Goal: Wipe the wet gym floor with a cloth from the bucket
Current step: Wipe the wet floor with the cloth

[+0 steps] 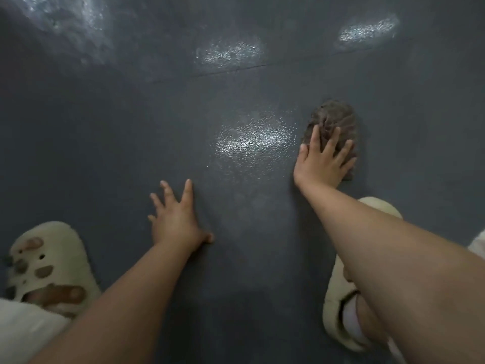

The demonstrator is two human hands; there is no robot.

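A crumpled brown cloth (332,119) lies on the dark textured gym floor (131,132) at centre right. My right hand (321,160) presses flat on its near half, fingers spread over the fabric. My left hand (177,219) rests flat on the bare floor lower down at centre, fingers apart and holding nothing. A glistening wet patch (253,139) shines on the floor just left of the cloth. No bucket is in view.
More shiny wet patches show farther off, one at the upper middle (229,52), one at the upper right (367,30) and a large one at the upper left (65,24). Cream slippers on my feet sit at the lower left (49,261) and lower right (338,298). A floor seam (236,69) runs across.
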